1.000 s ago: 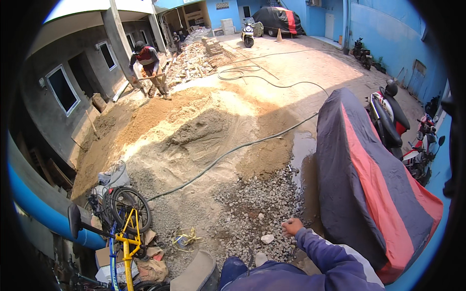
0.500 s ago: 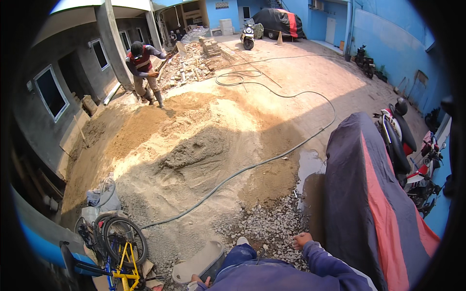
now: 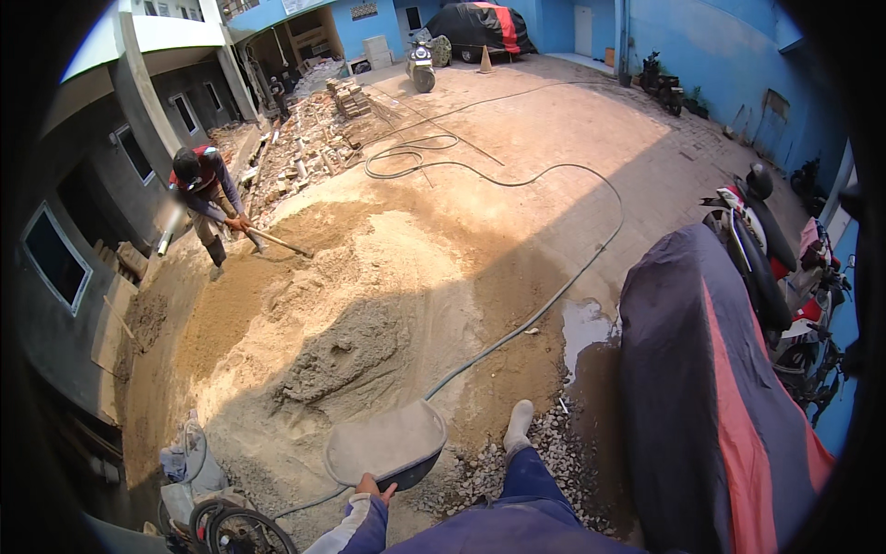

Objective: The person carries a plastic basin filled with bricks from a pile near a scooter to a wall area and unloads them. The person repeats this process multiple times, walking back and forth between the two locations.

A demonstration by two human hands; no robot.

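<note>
My left hand point(image 3: 376, 489) is closed on the near rim of a grey, shallow oval tub point(image 3: 378, 434) with dark sides, held out at the lower middle of the view. Its inside looks pale and dusty. Beyond it lies a mound of sand and wet grey mix point(image 3: 332, 355), and a long hose point(image 3: 503, 342) crosses the ground beside that. My right hand is not in view. A white rubber boot point(image 3: 519, 425) and blue trouser leg of mine show just right of the tub, on gravel point(image 3: 475, 480).
A person in a red vest point(image 3: 198, 180) works a long-handled tool point(image 3: 281, 242) at the mound. A covered motorbike point(image 3: 683, 388), other motorbikes point(image 3: 766, 245) and a puddle point(image 3: 583, 332) line the right. Bicycles point(image 3: 235, 528) lie at lower left; rubble point(image 3: 305, 138) and a covered car point(image 3: 475, 28) are farther back.
My left hand has lifted the tub forward into fuller view. My right hand has left the picture. I have moved forward. The other person has bent over, lowering the tool onto the sand.
</note>
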